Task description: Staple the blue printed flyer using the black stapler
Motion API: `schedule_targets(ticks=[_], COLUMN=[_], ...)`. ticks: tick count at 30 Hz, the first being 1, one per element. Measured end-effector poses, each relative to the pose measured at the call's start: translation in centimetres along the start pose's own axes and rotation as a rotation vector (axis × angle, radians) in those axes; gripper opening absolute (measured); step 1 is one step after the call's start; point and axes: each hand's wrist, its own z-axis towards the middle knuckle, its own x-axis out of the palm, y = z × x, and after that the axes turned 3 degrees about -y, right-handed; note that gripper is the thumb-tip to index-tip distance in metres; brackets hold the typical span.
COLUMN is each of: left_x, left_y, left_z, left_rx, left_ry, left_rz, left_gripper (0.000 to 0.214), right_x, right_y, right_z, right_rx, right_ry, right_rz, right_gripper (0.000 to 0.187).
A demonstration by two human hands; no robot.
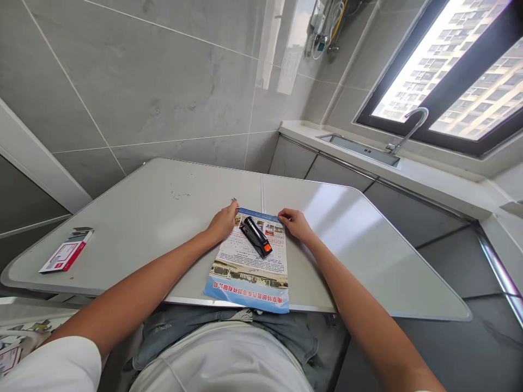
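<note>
A printed leaflet (pixel 249 267) with a blue lower band lies on the white table (pixel 163 218), its near edge hanging slightly over the front rim. A black stapler with an orange end (pixel 256 236) rests on the leaflet's upper half. My left hand (pixel 223 222) pinches the leaflet's far left corner, fingers closed. My right hand (pixel 295 224) grips the far right corner in the same way. Both forearms reach forward over the table.
A small red and white box (pixel 66 252) lies near the table's left edge. Behind to the right, a counter holds a sink (pixel 359 148) with a curved tap (pixel 411 128) under a window. Grey tiled wall stands behind the table. Papers lie at lower left.
</note>
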Motion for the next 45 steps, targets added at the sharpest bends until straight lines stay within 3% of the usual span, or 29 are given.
schedule_targets(ticks=[6, 14, 19, 24, 31, 35, 41, 45], left_x=[-1.0, -4.0, -6.8, -8.4, -8.1, -7.5, -5.4, -4.8], left_y=[1.0, 4.2, 6.5, 7.9, 9.2, 8.5, 5.6, 5.4], left_z=[0.2, 0.7, 0.8, 0.9, 0.8, 0.7, 0.5, 0.3], left_rx=[-0.019, -0.066, -0.085, -0.029, 0.002, -0.020, 0.065, 0.050], left_ry=[0.021, 0.116, 0.214, 0.262, 0.178, 0.096, 0.116, 0.110], left_rz=[0.035, 0.133, 0.175, 0.199, 0.277, 0.331, 0.325, 0.337], left_gripper=[0.023, 0.020, 0.015, 0.016, 0.018, 0.019, 0.016, 0.016], right_x=[0.9, 3.5, 5.5, 6.6, 6.6, 6.3, 3.7, 3.3], right_y=[0.3, 1.9, 3.0, 3.6, 3.9, 4.2, 4.2, 4.5], right_z=[0.2, 1.8, 3.3, 3.4, 2.2, 1.8, 1.1, 0.8], right_rx=[0.011, -0.048, -0.110, -0.149, -0.254, -0.299, -0.479, -0.516], right_ry=[-0.021, 0.018, 0.076, 0.033, 0.078, 0.094, 0.346, 0.441], right_rz=[0.121, 0.171, 0.154, 0.033, -0.091, -0.109, -0.085, -0.117], right_gripper=[0.024, 0.024, 0.031, 0.029, 0.030, 0.032, 0.026, 0.030])
